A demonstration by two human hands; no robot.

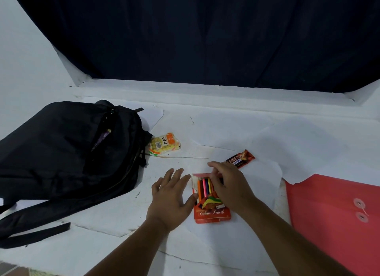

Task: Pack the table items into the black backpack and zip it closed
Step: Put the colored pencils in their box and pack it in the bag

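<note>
Both hands work the pencil box [209, 201] beside the backpack [67, 150]: left hand [170, 199] flat and open, right hand [228, 185] pinching its flap, so pencils could spill

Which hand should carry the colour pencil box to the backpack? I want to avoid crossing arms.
Left, probably. The left hand lies open beside the colour pencil box, on the side facing the black backpack. The right hand is busy at the pencils.
</note>
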